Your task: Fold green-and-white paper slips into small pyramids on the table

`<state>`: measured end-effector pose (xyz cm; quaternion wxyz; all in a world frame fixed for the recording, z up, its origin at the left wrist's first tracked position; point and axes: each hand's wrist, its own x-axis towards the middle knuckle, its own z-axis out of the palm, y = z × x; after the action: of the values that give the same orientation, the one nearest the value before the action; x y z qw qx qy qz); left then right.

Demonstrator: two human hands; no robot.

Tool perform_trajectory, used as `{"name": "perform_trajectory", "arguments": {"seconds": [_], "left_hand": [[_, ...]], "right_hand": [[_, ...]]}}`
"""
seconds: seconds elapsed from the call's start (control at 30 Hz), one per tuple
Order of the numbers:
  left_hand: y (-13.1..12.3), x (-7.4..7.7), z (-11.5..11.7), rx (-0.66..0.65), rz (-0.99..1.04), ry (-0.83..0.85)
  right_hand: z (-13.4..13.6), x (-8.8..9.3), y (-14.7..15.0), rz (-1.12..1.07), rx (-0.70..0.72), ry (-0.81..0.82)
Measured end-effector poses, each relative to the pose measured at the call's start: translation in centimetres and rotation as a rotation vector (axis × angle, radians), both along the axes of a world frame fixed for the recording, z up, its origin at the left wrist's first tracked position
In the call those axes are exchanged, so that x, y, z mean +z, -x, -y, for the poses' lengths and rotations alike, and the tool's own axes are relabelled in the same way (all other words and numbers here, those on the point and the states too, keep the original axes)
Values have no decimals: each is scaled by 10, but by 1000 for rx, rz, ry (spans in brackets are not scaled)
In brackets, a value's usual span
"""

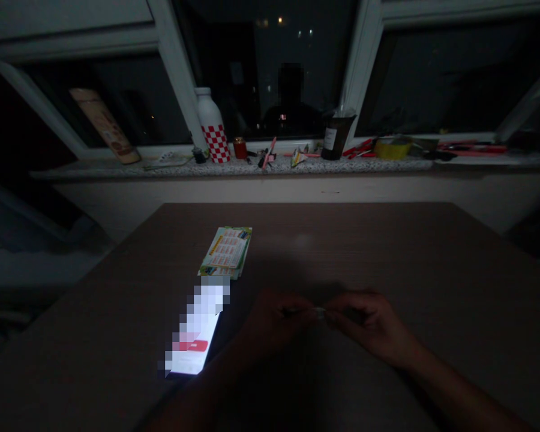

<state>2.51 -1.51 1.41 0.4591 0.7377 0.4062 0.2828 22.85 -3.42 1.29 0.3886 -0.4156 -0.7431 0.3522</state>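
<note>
My left hand (276, 318) and my right hand (371, 321) meet over the brown table, each pinched between thumb and finger. Between their fingertips is a small pale piece (319, 312), too dim and small to name. Left of my left hand lies a phone (193, 354) with its screen lit, partly blurred out. Beyond the phone rests a little stack of printed cards (227, 249) in green and white with red print.
The wooden table (387, 240) reaches a wall under a window. On its stone sill (162, 171) stand a checkered white bottle (213, 129), a tan tumbler (105, 126), a small red jar (240, 148), a dark cup (337, 137) and several pens. The room is dark.
</note>
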Motion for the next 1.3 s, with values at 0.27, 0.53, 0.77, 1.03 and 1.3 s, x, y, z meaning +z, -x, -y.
{"name": "perform_trajectory", "arguments": {"seconds": [0.27, 0.53, 0.77, 1.03, 1.3], "left_hand": [[-2, -1, 2, 30, -16, -80], [-10, -1, 6, 22, -47, -128], [-12, -4, 12, 92, 32, -114], [2, 5, 2, 260, 55, -98], [-10, -6, 7, 17, -83, -208]], "right_hand": [[0, -5, 2, 9, -64, -74], [2, -16, 12, -106, -116, -42], [3, -15, 13, -169, -157, 80], [-5, -14, -2, -183, -199, 71], [1, -12, 5, -56, -1, -255]]}}
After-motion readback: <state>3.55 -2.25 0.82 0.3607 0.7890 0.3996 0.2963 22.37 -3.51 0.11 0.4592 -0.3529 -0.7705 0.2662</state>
